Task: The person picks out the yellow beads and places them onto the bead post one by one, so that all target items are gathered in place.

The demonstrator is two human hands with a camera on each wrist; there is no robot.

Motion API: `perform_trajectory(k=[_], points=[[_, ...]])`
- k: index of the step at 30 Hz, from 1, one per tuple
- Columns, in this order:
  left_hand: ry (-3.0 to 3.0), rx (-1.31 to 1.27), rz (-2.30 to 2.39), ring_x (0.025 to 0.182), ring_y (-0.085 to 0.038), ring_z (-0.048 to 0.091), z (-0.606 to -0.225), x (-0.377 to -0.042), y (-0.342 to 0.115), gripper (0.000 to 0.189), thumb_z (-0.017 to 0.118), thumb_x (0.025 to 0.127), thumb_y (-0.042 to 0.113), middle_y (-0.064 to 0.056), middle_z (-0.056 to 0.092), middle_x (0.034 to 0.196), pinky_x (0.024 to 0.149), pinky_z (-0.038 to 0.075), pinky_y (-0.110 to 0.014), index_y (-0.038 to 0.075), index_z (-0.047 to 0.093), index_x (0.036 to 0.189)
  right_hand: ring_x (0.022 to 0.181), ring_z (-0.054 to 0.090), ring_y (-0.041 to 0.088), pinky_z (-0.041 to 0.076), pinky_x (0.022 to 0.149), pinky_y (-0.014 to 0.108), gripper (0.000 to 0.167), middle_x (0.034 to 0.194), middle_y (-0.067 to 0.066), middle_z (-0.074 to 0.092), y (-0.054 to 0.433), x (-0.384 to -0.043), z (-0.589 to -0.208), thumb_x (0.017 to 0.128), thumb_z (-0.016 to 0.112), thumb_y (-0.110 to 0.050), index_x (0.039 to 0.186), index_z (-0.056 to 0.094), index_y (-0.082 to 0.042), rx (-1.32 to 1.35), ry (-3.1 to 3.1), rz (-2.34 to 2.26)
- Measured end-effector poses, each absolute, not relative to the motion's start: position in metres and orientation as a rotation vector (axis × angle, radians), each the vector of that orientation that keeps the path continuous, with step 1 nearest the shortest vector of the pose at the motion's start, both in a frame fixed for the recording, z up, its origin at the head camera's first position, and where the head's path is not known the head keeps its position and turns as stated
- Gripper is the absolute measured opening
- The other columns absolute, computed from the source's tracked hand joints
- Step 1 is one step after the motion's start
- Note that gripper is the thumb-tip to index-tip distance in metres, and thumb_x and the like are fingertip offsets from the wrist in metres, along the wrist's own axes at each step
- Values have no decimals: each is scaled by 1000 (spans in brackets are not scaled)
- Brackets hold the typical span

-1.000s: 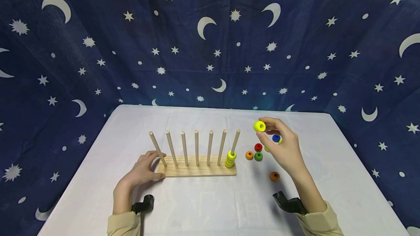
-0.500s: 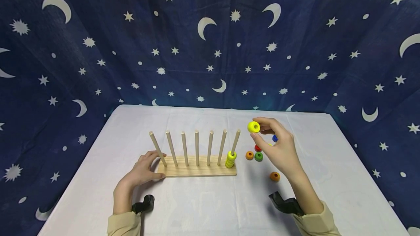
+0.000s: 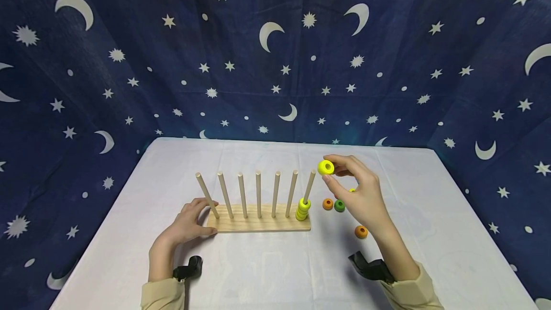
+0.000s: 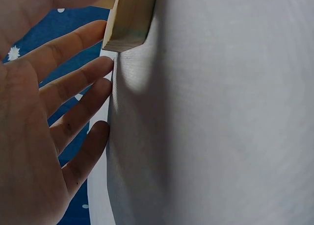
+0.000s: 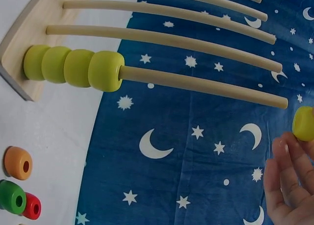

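Yellow bead (image 3: 323, 169) is probably light, hard, kinda slick. Right hand (image 3: 363, 197) pinches its sides, hole clear: good spot. Left hand (image 3: 187, 223) spreads fingers at the wooden base's (image 3: 258, 225) left edge.

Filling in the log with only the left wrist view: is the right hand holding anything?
Observer: Yes, the right hand pinches a yellow bead.
Operator: Is it on a peg?
Observer: No, it's apart from the right end peg, close to its tip.
Operator: Anything on that peg?
Observer: Yes, four yellow beads, stacked at its foot.
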State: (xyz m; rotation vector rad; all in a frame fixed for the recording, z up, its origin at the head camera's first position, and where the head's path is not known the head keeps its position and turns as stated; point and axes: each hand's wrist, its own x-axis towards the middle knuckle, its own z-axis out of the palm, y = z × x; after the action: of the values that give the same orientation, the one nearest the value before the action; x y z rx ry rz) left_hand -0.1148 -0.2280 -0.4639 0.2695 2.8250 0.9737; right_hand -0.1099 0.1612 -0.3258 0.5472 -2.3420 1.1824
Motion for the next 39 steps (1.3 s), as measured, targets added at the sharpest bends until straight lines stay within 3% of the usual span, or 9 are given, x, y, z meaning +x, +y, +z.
perform_trajectory(k=[26,39], points=[[2820,248,951,124,-40,42,-465,-115,-228,63,83,67,23,-16,47,139,100,33,-67,16,59,124,93,58,6,47,85,16,40,103,-1,66,153,-115,-333,86,70,-10,125,64,-15,611,-2369,1275],[2824,272,954,123,-40,42,-465,-116,-229,63,83,67,22,-16,48,139,99,35,-66,15,59,124,93,58,6,46,84,16,35,105,-4,67,152,-114,-337,87,70,-12,122,65,-16,582,-2385,1247]])
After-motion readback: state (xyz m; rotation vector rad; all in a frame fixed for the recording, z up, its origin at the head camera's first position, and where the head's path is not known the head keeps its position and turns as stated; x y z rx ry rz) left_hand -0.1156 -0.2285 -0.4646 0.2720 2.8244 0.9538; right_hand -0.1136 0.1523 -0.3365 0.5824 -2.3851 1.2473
